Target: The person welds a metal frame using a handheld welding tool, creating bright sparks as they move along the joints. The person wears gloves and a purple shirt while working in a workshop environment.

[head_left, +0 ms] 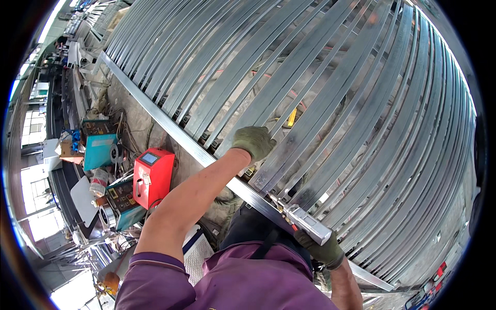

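Note:
My left hand [253, 141], in a green work glove, presses flat on one of the slanted steel slats [289, 129] near its lower end. My right hand [323, 250], also gloved, grips a silver handheld welding gun [305, 221]. The gun's nozzle points at the spot where a slat meets the long steel frame rail [181, 135]. The slats lie side by side across the whole frame. My purple sleeves fill the lower middle of the view.
A red welding machine [153, 176] stands on the floor to my left. Beside it lie teal boxes [101, 151], wire spools [107, 217] and cables. More steel frames are stacked at the far upper left [93, 20]. A white perforated sheet [199, 258] lies by my legs.

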`<state>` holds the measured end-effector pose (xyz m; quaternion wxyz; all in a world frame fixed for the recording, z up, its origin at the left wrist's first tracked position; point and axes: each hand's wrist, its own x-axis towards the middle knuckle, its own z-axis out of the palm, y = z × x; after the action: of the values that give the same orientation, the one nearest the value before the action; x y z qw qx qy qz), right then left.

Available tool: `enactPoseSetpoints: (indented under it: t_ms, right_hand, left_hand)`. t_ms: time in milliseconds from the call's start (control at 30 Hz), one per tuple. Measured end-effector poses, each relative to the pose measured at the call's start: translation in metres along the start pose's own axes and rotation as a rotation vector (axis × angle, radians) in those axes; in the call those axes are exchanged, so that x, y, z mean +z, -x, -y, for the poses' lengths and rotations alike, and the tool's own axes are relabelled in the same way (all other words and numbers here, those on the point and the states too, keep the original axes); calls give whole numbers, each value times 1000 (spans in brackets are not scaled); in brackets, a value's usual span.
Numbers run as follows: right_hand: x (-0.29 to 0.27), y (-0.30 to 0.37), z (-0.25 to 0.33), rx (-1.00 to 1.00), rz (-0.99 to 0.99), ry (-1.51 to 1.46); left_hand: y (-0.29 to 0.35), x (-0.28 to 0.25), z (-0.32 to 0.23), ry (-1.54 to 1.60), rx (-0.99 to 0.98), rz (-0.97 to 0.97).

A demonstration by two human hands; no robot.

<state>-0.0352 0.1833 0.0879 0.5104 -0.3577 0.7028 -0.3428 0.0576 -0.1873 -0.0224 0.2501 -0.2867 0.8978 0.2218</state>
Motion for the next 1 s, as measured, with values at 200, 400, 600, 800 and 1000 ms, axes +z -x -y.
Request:
enactPoseSetpoints:
  t_ms: [200, 400, 600, 800, 1000]
  right_hand:
    - [38, -15, 38, 108, 32, -103]
    - [55, -37, 38, 121, 22, -2]
    - [28, -72, 35, 90, 53, -20]
    - [-4, -117, 45, 219, 337, -167]
    - [10, -139, 19, 236, 435, -446]
  left_hand:
    - [5, -17, 5, -99, -55, 180]
    - [-5, -9, 6, -111, 8, 181]
    - [-18, -4, 18, -76, 29, 189]
    - [-28, -13, 19, -107, 84, 253]
    - [-34, -18, 17, -143, 97, 287]
